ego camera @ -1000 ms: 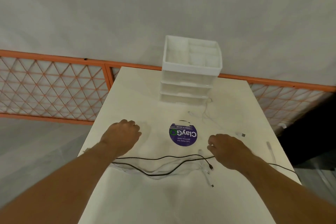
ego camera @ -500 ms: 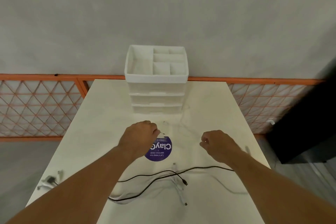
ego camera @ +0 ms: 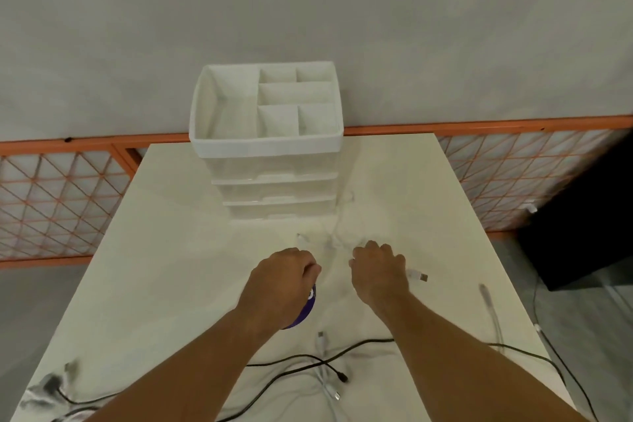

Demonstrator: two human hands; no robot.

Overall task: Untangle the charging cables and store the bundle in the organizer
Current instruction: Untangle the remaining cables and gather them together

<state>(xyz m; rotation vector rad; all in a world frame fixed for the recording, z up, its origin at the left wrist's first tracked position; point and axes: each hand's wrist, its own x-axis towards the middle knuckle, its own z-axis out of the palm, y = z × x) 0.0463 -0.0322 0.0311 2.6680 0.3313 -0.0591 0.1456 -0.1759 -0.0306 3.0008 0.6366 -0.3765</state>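
White thin cables (ego camera: 329, 243) snake at centre frame below the boxy plastic organizer (ego camera: 267, 147), slick black cords (ego camera: 342, 377) loop lower down, and left hand (ego camera: 284, 279) and right hand (ego camera: 378, 271) hover with curled fingers, their grip hidden.

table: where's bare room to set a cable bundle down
Barest: the left strip of the table, between the organizer, the table's left edge and the left hand. Also the far right corner, beyond the right hand. Crowded: white cables between hands and organizer, black cables along the near edge.
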